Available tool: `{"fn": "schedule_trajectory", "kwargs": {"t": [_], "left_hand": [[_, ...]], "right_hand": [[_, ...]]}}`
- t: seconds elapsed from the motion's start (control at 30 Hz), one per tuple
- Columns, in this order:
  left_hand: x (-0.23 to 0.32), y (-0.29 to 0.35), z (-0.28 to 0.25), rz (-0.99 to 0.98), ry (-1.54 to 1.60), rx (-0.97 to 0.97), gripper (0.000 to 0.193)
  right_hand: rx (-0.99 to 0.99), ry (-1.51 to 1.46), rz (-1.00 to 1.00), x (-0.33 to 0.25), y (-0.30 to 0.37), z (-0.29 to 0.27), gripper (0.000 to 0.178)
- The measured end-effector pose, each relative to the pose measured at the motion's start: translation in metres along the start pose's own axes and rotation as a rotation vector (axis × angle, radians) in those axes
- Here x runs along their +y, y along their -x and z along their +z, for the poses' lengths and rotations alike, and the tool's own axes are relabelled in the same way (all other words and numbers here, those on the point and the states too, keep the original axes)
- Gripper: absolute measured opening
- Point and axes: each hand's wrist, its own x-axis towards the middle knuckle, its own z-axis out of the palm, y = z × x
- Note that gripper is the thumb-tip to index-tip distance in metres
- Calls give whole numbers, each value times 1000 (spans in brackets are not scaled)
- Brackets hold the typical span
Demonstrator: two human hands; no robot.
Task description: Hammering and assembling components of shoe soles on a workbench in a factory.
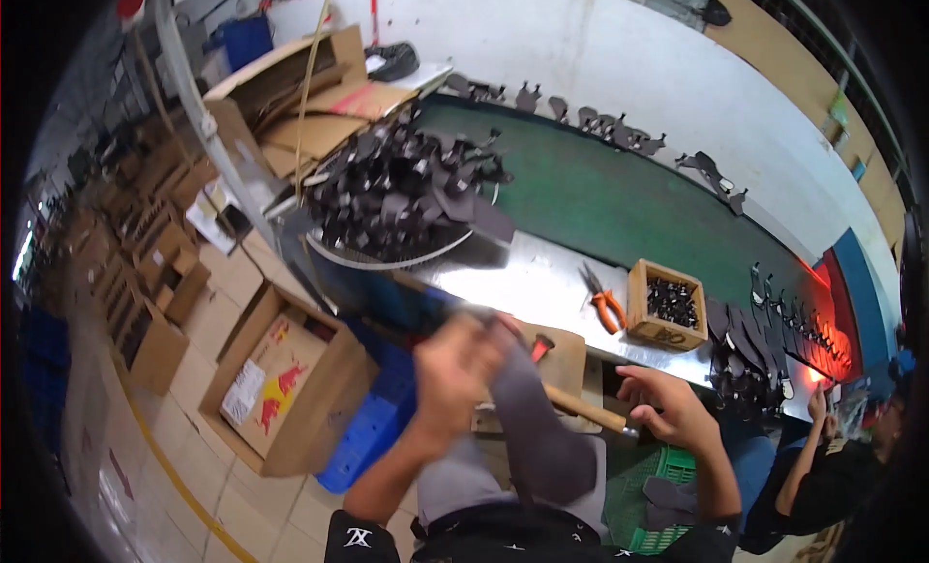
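Observation:
My left hand (455,370), smeared by motion, is closed on the upper end of a dark grey insole-shaped piece (542,428) that hangs over my lap. To its right, my right hand (673,406) is raised with fingers apart and nothing in it. A wooden handle (585,408) with a metal tip slants between the hands; the insole partly hides its far end. Behind it is a tan board (569,355) with a small red object (542,347) on it. Orange-handled pliers (605,304) lie beyond, beside a wooden box (668,333) of small black parts.
A heaped round container of dark pieces (406,191) stands at far left on the metal bench, by a green belt (590,191). A cardboard box (285,384) and blue crate (373,423) flank me on the left. Another person (842,466) works at right near a red glow.

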Motion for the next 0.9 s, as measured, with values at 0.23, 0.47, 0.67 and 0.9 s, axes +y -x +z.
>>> {"fn": "schedule_trajectory", "kwargs": {"t": [0.23, 0.47, 0.67, 0.9], "left_hand": [[-1, -283, -37, 481, -302, 900, 41], [-127, -457, -76, 167, -1060, 132, 49], [-138, -461, -113, 290, -1297, -20, 64], [-81, -419, -48, -15, -1631, 208, 68]], "right_hand": [[566, -164, 405, 89, 108, 22, 18], [866, -178, 642, 118, 195, 24, 17], [1154, -53, 628, 148, 235, -20, 15], [1219, 1135, 760, 269, 243, -117, 24]]}}
